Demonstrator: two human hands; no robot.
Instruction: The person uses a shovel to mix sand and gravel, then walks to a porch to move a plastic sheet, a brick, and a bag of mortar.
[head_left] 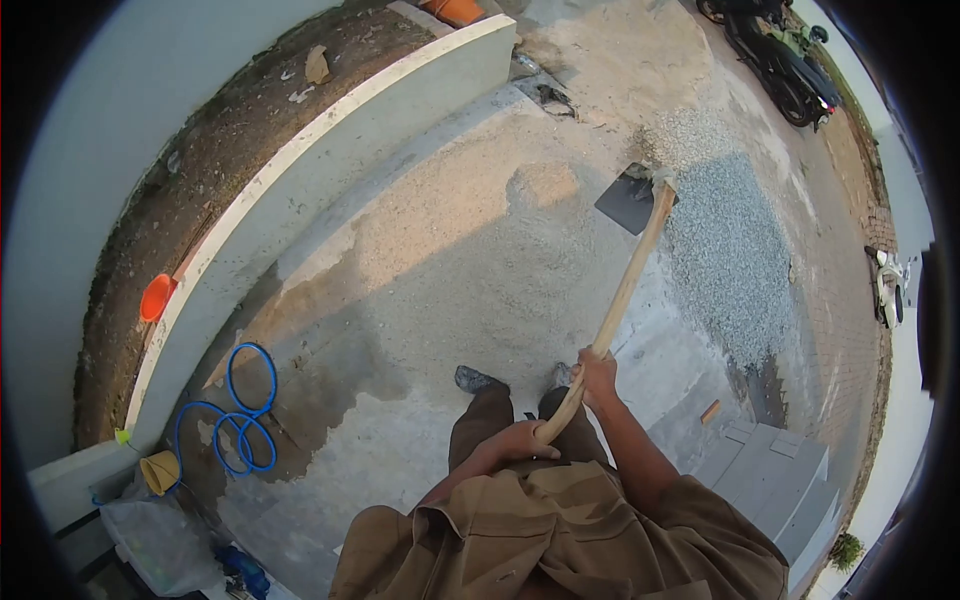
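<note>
A hoe with a long, slightly curved wooden handle (632, 275) runs from my waist out to the front right. My left hand (522, 441) is closed around the handle near its butt end. Further up the shaft, my right hand (597, 378) grips it too. The flat dark hoe blade (625, 203) lies at the left edge of a grey gravel pile (730, 250). Left of the blade, a wide layer of sand-like material (470, 260) covers the concrete in front of my shoes (480, 380).
A low curved wall (350, 150) borders the left side, with an orange container (157, 297) by it. A coiled blue hose (243, 415) lies on wet concrete. Grey blocks (765, 465) are stacked at right. Motorcycles (780, 65) stand at the far right.
</note>
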